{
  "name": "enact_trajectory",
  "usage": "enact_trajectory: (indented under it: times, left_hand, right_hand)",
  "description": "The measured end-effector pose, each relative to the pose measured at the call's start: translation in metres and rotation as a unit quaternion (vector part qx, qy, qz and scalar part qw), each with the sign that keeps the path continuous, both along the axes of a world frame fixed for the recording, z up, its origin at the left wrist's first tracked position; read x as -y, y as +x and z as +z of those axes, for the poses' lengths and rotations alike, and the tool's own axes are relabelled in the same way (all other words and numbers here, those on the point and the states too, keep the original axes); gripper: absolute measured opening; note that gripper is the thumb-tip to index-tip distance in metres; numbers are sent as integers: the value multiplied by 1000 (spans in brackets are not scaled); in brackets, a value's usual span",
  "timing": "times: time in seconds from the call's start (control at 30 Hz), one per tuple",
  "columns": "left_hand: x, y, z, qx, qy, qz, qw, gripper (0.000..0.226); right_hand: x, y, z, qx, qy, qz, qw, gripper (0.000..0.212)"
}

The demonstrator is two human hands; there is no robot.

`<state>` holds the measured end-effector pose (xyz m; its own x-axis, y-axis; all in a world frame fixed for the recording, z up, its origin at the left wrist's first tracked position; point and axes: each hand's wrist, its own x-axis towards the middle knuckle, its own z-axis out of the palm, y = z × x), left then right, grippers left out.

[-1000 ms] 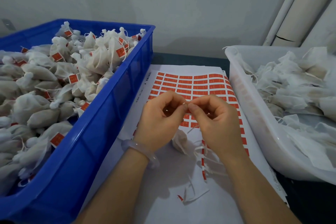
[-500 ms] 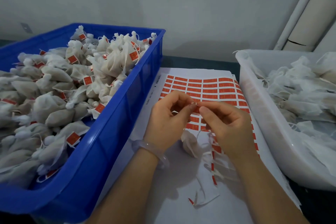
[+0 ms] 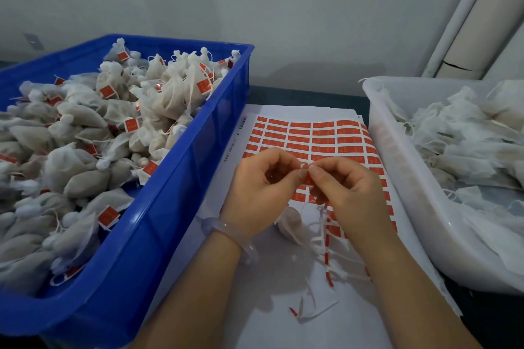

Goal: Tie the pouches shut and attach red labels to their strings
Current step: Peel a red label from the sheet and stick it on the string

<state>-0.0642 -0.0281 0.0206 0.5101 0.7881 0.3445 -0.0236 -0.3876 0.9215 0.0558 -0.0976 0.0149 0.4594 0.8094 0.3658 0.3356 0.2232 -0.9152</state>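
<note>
My left hand [image 3: 262, 188] and my right hand [image 3: 350, 193] meet fingertip to fingertip above the sheet of red labels [image 3: 320, 136]. Between thumbs and forefingers they pinch a small red label [image 3: 305, 173] folded on a pouch's string. The white pouch [image 3: 290, 224] lies on the paper just below my hands, partly hidden by them, its string running up toward my fingers. A pale bangle sits on my left wrist.
A blue crate [image 3: 181, 207] on the left is heaped with tied, labelled pouches. A white tub [image 3: 402, 178] on the right holds untied pouches. Peeled backing strips [image 3: 326, 258] litter the paper near my right forearm. A grey wall stands behind.
My hands stay together over the sheet, working the label at the fingertips. The camera has shifted slightly, so the crate and tub sit further right in view.
</note>
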Motion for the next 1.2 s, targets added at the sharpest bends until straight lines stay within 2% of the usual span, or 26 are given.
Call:
enact_trajectory:
  times: [0.1, 0.2, 0.33, 0.4, 0.5, 0.6, 0.67, 0.8, 0.9, 1.0, 1.1, 1.2]
  left_hand:
    - [1, 1, -1, -5, 3, -9, 1000, 17]
    - [0, 2, -1, 2, -11, 3, 1000, 11]
    - [-1, 2, 0, 30, -35, 6, 999, 9]
    - [-1, 1, 1, 46, -46, 10, 998, 12]
    - [-2, -2, 5, 74, -47, 22, 996, 16]
    - [-5, -4, 6, 94, -62, 37, 993, 11]
    - [-5, -4, 5, 101, -83, 42, 991, 8]
    - [-6, -2, 2, 112, -109, 80, 984, 16]
    - [-9, -1, -2, 120, -160, 104, 974, 18]
    - [-11, 0, -5, 109, -153, 119, 975, 7]
    - [-14, 1, -7, 118, -155, 135, 972, 4]
    - [-18, 3, -10, 122, -212, 123, 962, 14]
  right_hand:
    - [1, 0, -1, 35, -3, -3, 999, 9]
    - [1, 0, 1, 19, 6, -5, 1000, 3]
    - [1, -2, 7, -52, 16, 34, 998, 24]
    - [1, -2, 7, -55, 13, 45, 997, 35]
    - [1, -2, 6, 27, -41, 59, 997, 39]
    - [2, -3, -1, 170, -124, 94, 973, 21]
    - [3, -6, -6, 219, -138, 119, 959, 16]
    - [2, -9, -10, 222, -97, 89, 966, 16]
    - [1, -6, -7, 188, -54, 46, 980, 5]
    - [0, -4, -6, 173, -36, 20, 984, 20]
    - [2, -5, -3, 228, -10, -35, 973, 26]
    - [1, -3, 11, 301, 20, -66, 951, 21]
